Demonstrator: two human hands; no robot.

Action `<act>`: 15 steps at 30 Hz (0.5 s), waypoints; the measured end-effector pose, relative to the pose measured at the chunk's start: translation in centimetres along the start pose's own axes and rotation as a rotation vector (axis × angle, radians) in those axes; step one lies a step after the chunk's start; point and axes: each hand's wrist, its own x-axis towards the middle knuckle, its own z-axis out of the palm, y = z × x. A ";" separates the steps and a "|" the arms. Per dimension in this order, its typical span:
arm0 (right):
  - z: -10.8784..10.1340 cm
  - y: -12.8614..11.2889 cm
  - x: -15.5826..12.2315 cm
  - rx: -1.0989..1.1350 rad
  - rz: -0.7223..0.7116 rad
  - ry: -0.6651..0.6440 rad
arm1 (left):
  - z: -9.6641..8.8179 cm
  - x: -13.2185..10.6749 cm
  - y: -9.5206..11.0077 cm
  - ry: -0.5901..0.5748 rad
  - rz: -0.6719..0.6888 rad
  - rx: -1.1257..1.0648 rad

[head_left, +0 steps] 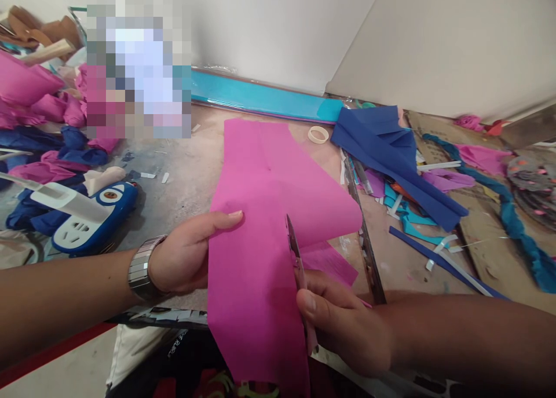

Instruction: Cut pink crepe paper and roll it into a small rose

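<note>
A large sheet of pink crepe paper [256, 178] spreads over the table and hangs past its front edge. My left hand [186, 250], with a metal watch on its wrist, grips the sheet's left side, thumb on top and fingers hidden beneath. Scissors [296, 259] are held in my right hand [343, 317], blades pointing away from me and set in the paper along a cut line. To the right of the blades the paper curls over in a loose flap. A smaller pink piece [332, 262] lies under that flap.
At the left sit a blue-and-white power strip [95, 218] and heaped pink and blue paper. Light-blue paper [264, 97] lies along the wall. A tape roll [318, 134], folded dark-blue paper [377, 143] and scraps lie at the right. One upper-left patch is blurred.
</note>
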 end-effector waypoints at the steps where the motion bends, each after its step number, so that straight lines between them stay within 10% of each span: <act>1: 0.0 0.0 0.0 0.004 0.006 0.006 | 0.0 0.0 0.0 -0.004 -0.012 -0.003; 15: 0.1 0.5 0.0 0.027 -0.026 0.033 | 0.3 -0.2 -0.2 -0.044 -0.058 0.014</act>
